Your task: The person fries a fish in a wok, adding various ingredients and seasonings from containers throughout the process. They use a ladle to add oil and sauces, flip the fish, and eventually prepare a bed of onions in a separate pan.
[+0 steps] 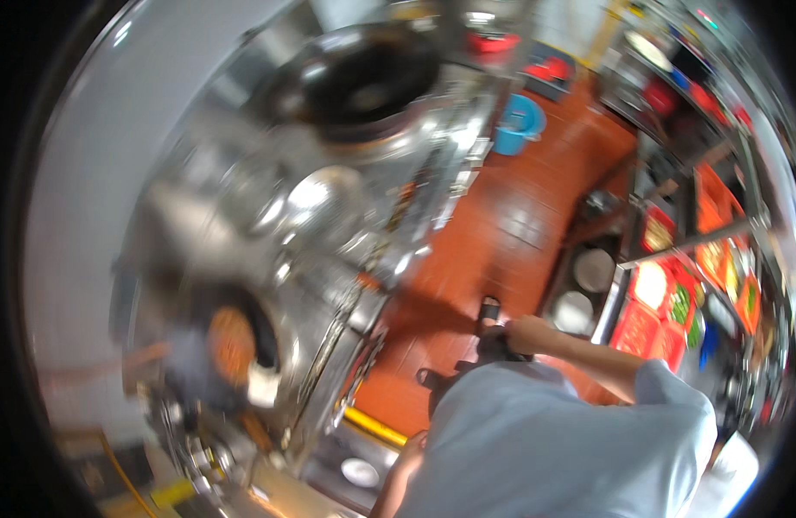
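My right hand (526, 335) is held at waist height, its fingers curled against dark clothing (495, 346). Whether it grips anything is unclear. Low in the picture my left hand (416, 447) is partly covered by my grey shirt (534, 447), close to a yellow bar (375, 427) on the counter's front edge. Its fingers are too hidden to read. On the steel cooking range to the left sits a dark wok (265, 324) with orange-brown food (232, 346) in it. A white cloth (263, 386) lies at the wok's near rim. Motion blurs much of the view.
A larger dark wok (372, 78) stands farther along the steel range (333, 272). A blue bucket (517, 126) is on the red tiled floor (495, 233). Shelving at right holds red trays (634, 327) and orange baskets (712, 201) of ingredients. A white bowl (359, 472) sits below.
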The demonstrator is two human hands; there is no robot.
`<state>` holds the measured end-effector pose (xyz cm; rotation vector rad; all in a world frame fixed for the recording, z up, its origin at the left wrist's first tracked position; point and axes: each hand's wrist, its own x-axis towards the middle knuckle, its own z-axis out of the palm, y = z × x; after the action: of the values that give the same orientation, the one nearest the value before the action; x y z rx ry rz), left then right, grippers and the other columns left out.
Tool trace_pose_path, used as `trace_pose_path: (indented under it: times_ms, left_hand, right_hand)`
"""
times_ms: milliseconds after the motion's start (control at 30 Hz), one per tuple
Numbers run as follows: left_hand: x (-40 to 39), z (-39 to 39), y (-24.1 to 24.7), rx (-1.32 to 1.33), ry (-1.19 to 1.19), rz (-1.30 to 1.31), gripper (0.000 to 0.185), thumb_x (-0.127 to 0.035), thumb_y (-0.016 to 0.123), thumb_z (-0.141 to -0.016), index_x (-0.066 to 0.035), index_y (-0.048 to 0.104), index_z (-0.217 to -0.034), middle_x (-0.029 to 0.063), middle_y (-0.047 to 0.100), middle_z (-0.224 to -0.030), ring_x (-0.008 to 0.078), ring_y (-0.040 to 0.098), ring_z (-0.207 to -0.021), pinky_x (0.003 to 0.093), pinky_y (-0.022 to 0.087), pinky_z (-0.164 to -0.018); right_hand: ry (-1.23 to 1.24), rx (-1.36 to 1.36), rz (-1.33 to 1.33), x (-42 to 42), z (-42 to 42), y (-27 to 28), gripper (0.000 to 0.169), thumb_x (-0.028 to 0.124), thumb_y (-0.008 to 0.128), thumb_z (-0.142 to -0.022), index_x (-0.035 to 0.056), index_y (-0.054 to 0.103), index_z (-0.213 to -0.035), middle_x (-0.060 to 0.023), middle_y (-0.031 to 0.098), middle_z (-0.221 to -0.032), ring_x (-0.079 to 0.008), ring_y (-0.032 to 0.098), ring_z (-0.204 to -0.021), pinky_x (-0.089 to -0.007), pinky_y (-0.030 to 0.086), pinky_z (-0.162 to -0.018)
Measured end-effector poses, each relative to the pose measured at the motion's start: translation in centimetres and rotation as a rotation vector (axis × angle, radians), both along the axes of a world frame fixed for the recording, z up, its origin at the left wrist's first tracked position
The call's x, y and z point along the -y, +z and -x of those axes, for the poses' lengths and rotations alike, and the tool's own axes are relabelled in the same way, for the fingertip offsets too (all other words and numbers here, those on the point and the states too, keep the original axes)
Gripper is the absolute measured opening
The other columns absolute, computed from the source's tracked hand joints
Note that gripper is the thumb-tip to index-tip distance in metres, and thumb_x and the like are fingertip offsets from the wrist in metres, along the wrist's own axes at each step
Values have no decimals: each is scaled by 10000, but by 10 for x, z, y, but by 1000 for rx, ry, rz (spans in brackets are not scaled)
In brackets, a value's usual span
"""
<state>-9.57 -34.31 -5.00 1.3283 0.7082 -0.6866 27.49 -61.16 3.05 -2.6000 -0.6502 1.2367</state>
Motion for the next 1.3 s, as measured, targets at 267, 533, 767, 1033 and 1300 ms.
trace_pose_path:
  times_ms: [267,533,767,1033,1300]
  left_hand:
    - [22,-243,43,-113,-414,55,348,-254,586,-998,20,624,-1209,48,641,-1047,117,566,-947,295,471,-803]
    - [36,-416,61,-99,-762,-55,349,-301,605,-972,28,675,-1066,8,641,-885,106,565,-826,306,466,-737]
    - [124,-621,125,26,-1084,-258,308,-277,653,-869,28,693,-887,72,639,-706,161,592,-657,355,468,-620]
    - [265,-865,57,547,-1568,-277,324,-303,629,-861,16,673,-818,248,627,-707,409,653,-701,437,494,-627]
    - [402,-1049,74,646,-1795,-69,244,-213,635,-882,25,675,-847,261,623,-756,446,637,-734,433,502,-635]
  right_hand:
    - [-1369,-571,-358,223,86,-45,271,269,552,-956,71,696,-1071,-60,682,-955,-178,640,-851,-347,534,-781]
    - [-1840,-550,-563,249,75,-21,256,245,564,-938,57,695,-1053,-127,697,-981,-261,661,-899,-389,526,-795]
    - [-2015,-452,-605,258,8,-22,243,223,575,-923,44,693,-1037,-187,710,-1003,-333,680,-941,-426,519,-807]
    - [-1636,-8,-225,317,-237,-18,320,323,596,-938,51,676,-1088,-170,697,-1016,-289,676,-979,-398,513,-863]
    - [-1658,-151,-386,372,-372,-11,462,493,649,-889,35,710,-897,-151,675,-810,-278,658,-813,-388,507,-748]
